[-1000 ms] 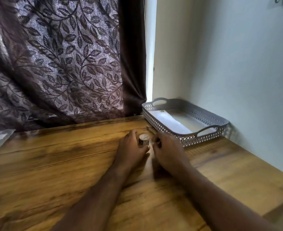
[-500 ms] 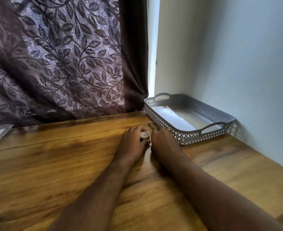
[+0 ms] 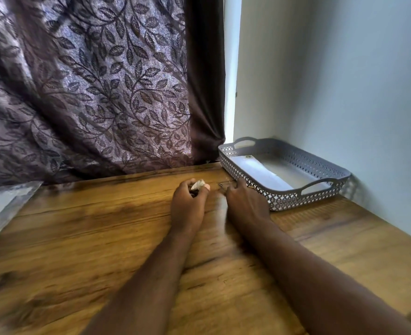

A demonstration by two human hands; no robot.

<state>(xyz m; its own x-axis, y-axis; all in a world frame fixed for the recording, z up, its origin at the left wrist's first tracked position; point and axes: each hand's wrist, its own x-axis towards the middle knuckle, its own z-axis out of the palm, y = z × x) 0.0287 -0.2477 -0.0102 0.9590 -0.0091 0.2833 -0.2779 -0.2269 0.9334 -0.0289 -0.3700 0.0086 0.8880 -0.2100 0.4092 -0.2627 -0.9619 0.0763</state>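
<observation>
1. Far left: clear plastic sheet (image 3: 3,204) lies at the desk (image 3: 78,238) edge, well apart from the work; curtain (image 3: 98,93) hangs behind, hem at the desk's back edge; the bare run on this side and toward the person is the room to pull back into.
2. left grip (image 3: 187,204) is clenched round a small pale pot (image 3: 198,184), held tipped at the fingertips, low over the desk; my read: keep the wrist planted and the pot low, so a slip costs nothing.
3. A thin dark pin (image 3: 220,184) lies on the desk between the two grips; tiny and blurred, kind unclear.
4. right grip (image 3: 245,204) reaches forward, fingertips near the pin and close against the basket (image 3: 260,189) wall; motion blur, so I cannot tell whether it pinches anything; likely step is picking up the pin; slide it leftward off the basket wall first, then pinch.
5. Basket sits tight in the corner against the wall (image 3: 369,93), white paper (image 3: 255,170) inside; no slack right or behind; enter from above, over the near rim.
</observation>
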